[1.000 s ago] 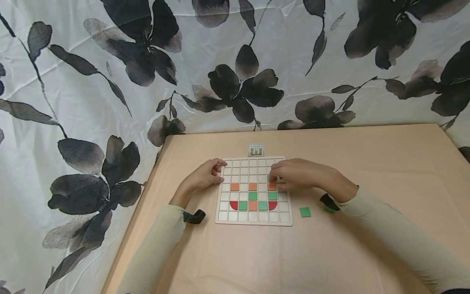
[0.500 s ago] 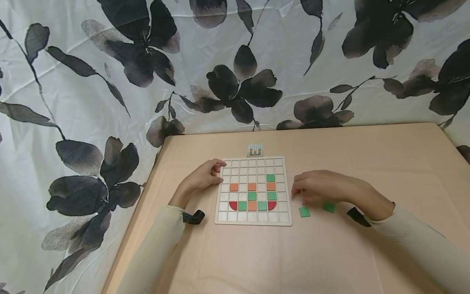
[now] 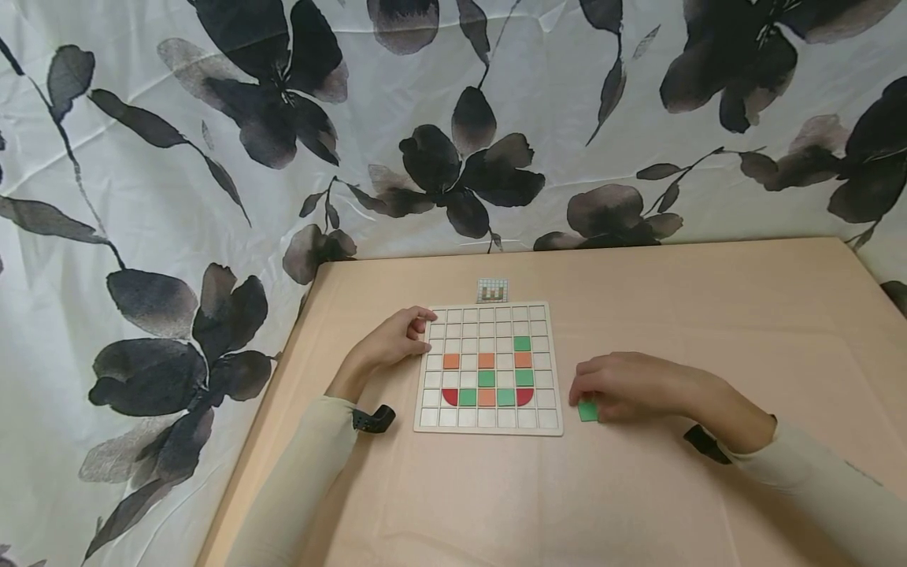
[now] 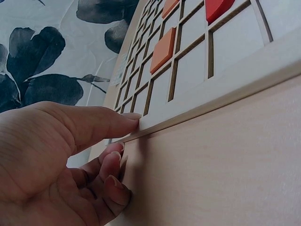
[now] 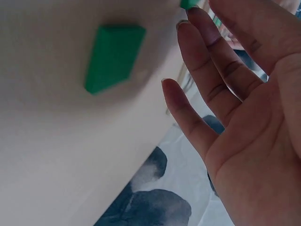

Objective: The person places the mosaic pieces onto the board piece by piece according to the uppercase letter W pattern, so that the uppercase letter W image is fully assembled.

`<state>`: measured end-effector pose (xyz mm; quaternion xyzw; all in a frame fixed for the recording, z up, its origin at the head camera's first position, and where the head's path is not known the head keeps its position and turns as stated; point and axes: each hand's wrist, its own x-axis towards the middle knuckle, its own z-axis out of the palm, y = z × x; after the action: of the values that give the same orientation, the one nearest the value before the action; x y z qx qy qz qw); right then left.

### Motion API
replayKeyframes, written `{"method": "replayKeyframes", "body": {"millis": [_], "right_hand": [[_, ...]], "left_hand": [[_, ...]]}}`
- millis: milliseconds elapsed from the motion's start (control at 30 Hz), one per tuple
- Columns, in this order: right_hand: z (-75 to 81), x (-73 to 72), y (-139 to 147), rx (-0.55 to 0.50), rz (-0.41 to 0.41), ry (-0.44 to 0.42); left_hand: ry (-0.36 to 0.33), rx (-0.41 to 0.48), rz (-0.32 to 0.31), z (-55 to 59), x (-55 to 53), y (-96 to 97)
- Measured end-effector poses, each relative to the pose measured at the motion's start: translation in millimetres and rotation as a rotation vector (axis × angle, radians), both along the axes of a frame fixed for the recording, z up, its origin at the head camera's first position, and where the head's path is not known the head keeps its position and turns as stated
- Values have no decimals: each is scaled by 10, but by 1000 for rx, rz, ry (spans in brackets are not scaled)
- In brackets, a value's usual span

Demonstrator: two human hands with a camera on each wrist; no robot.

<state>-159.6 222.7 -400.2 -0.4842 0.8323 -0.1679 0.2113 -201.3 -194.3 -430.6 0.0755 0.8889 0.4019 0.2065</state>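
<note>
A white grid board (image 3: 432,421) lies on the table with orange, green and red tiles in some cells. At its left edge, my left hand (image 3: 386,344) holds the rim. In the left wrist view the thumb (image 4: 108,123) lies on the rim while the other fingers curl beside the board's side. To the right of the board, my right hand (image 3: 638,384) is low over a loose green tile (image 3: 588,413), fingertips right at it. Its fingers (image 5: 197,52) are loosely bent in the right wrist view. A second green tile (image 5: 115,59) lies beneath that hand, hidden in the head view.
Behind the board lies a small card (image 3: 492,290) with a printed grid pattern. The pale wooden table (image 3: 723,299) extends to the right and front. A white cloth with dark flowers (image 3: 460,94) hangs behind the table and along its left side.
My right hand has left the board, moving right and toward me to the loose green tile. A green tile now shows in the upper right cell it covered. My left hand stays put.
</note>
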Motion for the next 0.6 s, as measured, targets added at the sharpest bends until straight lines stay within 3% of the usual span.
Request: {"method": "replayKeyframes", "body": {"millis": [600], "right_hand": [[-46,12,-39,52,-8,26]], "left_hand": [[2,1,-6,22,5,7]]}}
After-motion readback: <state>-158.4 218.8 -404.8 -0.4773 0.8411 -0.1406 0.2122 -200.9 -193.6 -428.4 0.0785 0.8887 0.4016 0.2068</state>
